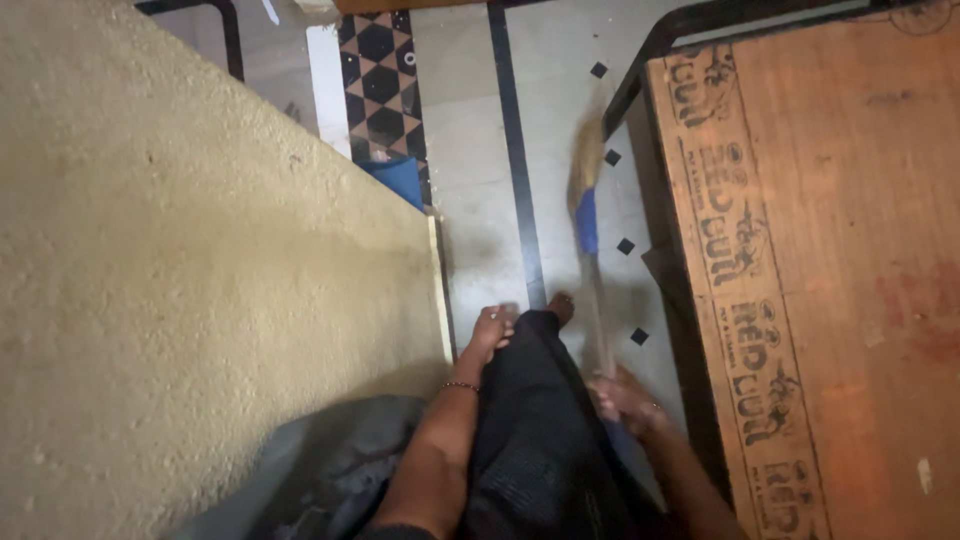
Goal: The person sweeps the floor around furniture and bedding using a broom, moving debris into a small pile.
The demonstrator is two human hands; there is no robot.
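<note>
Broom (588,205), head view: long thin handle, blue binding, straw-coloured bristle head blurred over the tiled floor (470,180) between the rough beige wall (200,250) and the wooden board (840,260). Likely light, stiff in the shaft, soft at the bristles; best held low on the handle. Right hand (625,398) clenched around it. Left hand (492,330) rests on dark cloth (540,430), grip unclear.

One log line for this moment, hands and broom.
right hand: grips broom handle | left hand: rests on dark garment | broom head: on tiled floor, blurred, beside wooden board
</note>
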